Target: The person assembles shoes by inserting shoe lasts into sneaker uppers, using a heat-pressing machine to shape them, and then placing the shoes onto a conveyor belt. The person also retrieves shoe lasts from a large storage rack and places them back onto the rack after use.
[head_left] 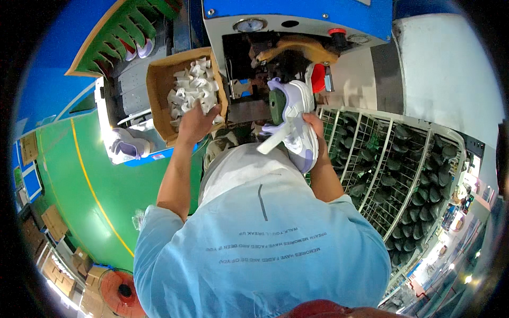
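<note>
left hand [198,123] half-curled over white pieces [190,87], box [159,95], ten o'clock, grip unclear; right hand [315,126] clasping shoe [303,132]; rack [382,149] three, machine [297,15] one.

Both arms reach out front, hands well apart and roughly level with each other, and the bare left forearm [177,172] slants a bit inward to a left hand [198,125] that's back-side up, thumb poking off to the right, fingertips too hard to make out tbh. The right forearm [324,179] looks pretty short from up here, tipped slightly left, and the right hand [315,126] is curled in a side-on grip, most of its fingers hidden.
</note>
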`<action>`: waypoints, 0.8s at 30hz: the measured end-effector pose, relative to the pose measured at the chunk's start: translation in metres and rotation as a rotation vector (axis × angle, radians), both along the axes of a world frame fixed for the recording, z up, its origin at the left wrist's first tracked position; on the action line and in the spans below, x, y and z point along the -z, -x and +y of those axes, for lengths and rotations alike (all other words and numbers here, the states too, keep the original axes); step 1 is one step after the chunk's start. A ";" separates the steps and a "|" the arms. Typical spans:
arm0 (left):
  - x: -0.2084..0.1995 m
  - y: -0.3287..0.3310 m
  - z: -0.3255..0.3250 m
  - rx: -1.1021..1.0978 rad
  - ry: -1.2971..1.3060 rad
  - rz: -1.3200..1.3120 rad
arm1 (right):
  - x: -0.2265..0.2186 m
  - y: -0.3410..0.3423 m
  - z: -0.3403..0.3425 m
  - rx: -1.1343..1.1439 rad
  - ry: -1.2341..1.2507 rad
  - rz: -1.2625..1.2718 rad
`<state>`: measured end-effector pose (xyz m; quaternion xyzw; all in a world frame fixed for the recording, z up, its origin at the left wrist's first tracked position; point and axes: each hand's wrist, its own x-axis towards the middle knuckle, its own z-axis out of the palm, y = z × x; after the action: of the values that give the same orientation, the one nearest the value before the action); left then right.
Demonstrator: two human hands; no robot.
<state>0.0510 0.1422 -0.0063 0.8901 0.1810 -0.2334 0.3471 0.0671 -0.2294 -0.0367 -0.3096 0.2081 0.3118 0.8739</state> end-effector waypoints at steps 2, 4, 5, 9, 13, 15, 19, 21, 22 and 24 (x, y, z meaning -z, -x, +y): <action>-0.006 0.001 -0.022 -0.074 0.373 0.023 | 0.002 0.010 0.001 -0.003 -0.045 -0.001; -0.020 0.009 -0.062 -0.157 0.712 -0.050 | 0.004 0.016 0.001 0.011 -0.049 -0.024; -0.039 0.015 -0.082 -0.138 0.745 -0.065 | 0.005 0.018 0.000 0.024 -0.035 -0.040; -0.075 0.014 -0.114 0.348 0.519 0.045 | -0.008 0.015 -0.003 0.102 0.234 -0.108; -0.042 0.023 -0.117 0.397 0.522 -0.192 | -0.056 0.002 0.003 0.068 0.573 -0.299; -0.036 0.013 -0.125 0.415 0.506 -0.092 | -0.073 -0.008 0.010 0.104 0.629 -0.349; -0.016 -0.001 -0.142 0.239 0.442 -0.179 | -0.104 -0.040 0.027 -0.054 0.943 -0.512; -0.009 -0.008 -0.152 -0.155 0.856 -0.020 | -0.109 -0.055 0.038 -0.038 1.122 -0.522; 0.000 -0.012 -0.157 -0.318 1.114 0.143 | -0.109 -0.062 0.040 -0.085 1.169 -0.515; 0.011 -0.023 -0.165 -0.368 1.136 0.232 | -0.102 -0.071 0.051 -0.162 1.334 -0.621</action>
<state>0.0737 -0.0228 -0.0168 0.4884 0.2158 -0.3253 0.7804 0.1385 -0.1787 0.0656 -0.8632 0.0729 0.0805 0.4930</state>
